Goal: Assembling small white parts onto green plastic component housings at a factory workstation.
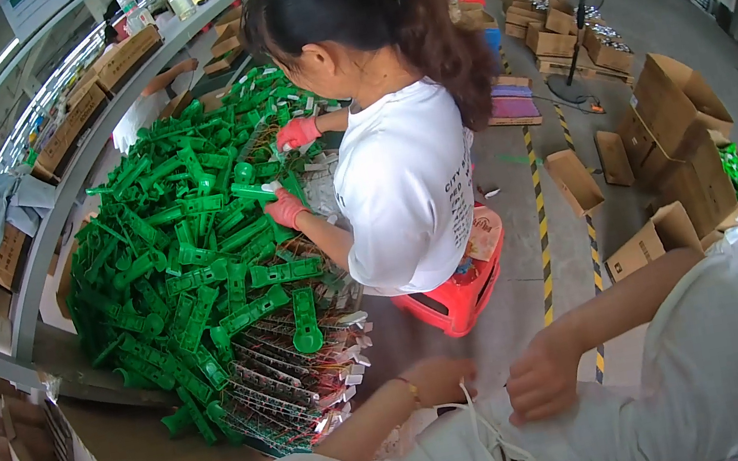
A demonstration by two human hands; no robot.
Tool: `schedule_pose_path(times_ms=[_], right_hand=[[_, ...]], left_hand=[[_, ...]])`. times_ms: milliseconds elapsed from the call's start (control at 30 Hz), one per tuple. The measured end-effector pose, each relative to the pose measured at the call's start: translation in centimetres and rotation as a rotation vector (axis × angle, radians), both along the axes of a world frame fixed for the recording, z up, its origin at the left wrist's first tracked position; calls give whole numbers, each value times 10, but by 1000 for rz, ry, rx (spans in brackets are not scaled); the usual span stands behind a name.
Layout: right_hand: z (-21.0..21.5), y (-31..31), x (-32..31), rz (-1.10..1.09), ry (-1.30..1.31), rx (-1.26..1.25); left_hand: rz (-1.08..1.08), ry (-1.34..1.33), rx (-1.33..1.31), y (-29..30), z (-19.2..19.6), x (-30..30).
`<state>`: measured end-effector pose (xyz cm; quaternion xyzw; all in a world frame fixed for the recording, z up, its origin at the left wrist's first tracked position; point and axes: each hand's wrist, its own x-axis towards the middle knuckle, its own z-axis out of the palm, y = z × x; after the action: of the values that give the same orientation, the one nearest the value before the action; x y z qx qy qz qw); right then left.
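My left hand [438, 381] is at my waist, its fingers pinched at the top of a white drawstring [482, 426] that hangs in loops over my pale clothing. Close beside it, my right hand [542, 379] is curled closed against the cloth; what its fingers hold, if anything, is hidden. In front of me, several circuit board strips [273, 383] with wires and white ends lie in rows on the bench. A large heap of green plastic housings [193, 231] covers the area beyond them, with one housing [306, 324] resting on the strips.
A co-worker [407, 165] in a white top and red gloves sits on a red stool [458, 294], holding a green housing. Cardboard boxes [678, 149] and a standing fan [579, 10] are at the right. A metal rail [78, 181] runs along the left.
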<state>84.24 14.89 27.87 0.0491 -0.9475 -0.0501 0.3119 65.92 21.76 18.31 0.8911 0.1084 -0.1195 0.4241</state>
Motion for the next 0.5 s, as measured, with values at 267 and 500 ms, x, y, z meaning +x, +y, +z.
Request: schedule_pose_path(times_ms=[267, 500], right_hand=[[-36, 204, 49, -291, 517, -8], [-26, 237, 57, 171, 441, -45]], left_hand=[[1385, -1255, 796, 143, 92, 112], [997, -987, 1230, 148, 78, 106]])
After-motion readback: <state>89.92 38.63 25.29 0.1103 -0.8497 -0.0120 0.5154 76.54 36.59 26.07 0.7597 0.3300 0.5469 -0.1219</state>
